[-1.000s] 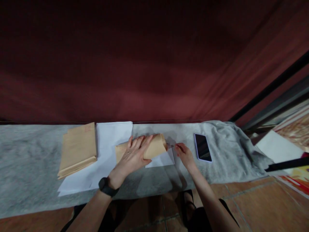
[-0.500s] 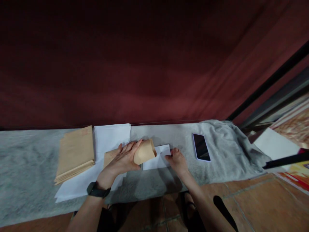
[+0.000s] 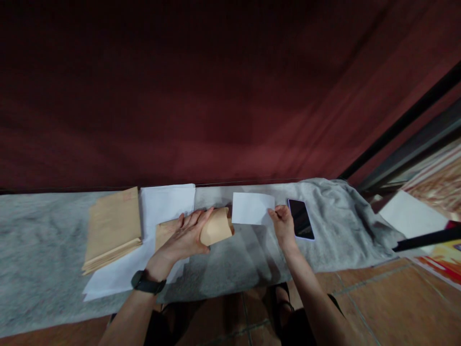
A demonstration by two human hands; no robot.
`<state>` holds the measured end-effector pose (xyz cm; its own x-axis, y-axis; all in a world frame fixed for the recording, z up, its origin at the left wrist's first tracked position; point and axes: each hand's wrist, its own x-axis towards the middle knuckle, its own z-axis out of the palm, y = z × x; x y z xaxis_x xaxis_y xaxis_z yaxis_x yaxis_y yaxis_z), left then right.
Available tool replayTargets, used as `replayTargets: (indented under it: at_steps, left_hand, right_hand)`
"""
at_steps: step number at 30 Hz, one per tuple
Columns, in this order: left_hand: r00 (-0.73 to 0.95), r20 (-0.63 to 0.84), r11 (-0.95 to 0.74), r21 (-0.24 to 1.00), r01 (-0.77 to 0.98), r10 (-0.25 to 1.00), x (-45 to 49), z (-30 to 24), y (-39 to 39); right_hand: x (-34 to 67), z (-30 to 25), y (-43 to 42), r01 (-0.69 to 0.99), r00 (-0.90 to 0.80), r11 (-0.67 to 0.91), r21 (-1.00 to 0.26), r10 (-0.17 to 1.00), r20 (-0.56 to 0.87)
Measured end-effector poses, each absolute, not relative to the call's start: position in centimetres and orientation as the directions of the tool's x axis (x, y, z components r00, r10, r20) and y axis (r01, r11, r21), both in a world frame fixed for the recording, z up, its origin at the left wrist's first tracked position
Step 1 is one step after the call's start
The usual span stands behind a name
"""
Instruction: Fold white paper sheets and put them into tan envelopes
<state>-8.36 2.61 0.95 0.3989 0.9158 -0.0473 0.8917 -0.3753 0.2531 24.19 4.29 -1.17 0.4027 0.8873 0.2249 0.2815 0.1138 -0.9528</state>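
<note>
My left hand (image 3: 187, 235) is curled round a brown envelope (image 3: 216, 227), bowing its right end open above the grey cloth. My right hand (image 3: 283, 223) pinches the right edge of a folded white sheet (image 3: 252, 208) and holds it lifted just to the right of the envelope's mouth. A black watch sits on my left wrist (image 3: 147, 282).
A stack of brown envelopes (image 3: 113, 228) lies at the left on white sheets of paper (image 3: 162, 206). A dark phone (image 3: 301, 218) lies right of my right hand. The grey cloth (image 3: 43, 250) covers the table in front of a dark red curtain (image 3: 216, 96).
My right hand took hold of the white sheet lying on the cloth and lifted it up and to the right. My left hand keeps the envelope bowed open.
</note>
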Motion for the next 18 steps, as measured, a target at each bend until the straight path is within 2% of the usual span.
replayTargets:
  at_steps: [11, 18]
  left_hand:
    - [0.387, -0.014, -0.373, 0.237, 0.897, 0.922, -8.4, 1.2, 2.9]
    - [0.422, 0.046, -0.422, 0.216, 0.881, 0.905, -8.0, 1.0, 3.0]
  right_hand:
    - [23.4, -1.6, 3.7, 0.303, 0.143, 0.06, -0.951, 0.984, 0.107]
    - [24.1, -2.0, 3.9, 0.332, 0.085, 0.004, -0.943, 0.996, 0.034]
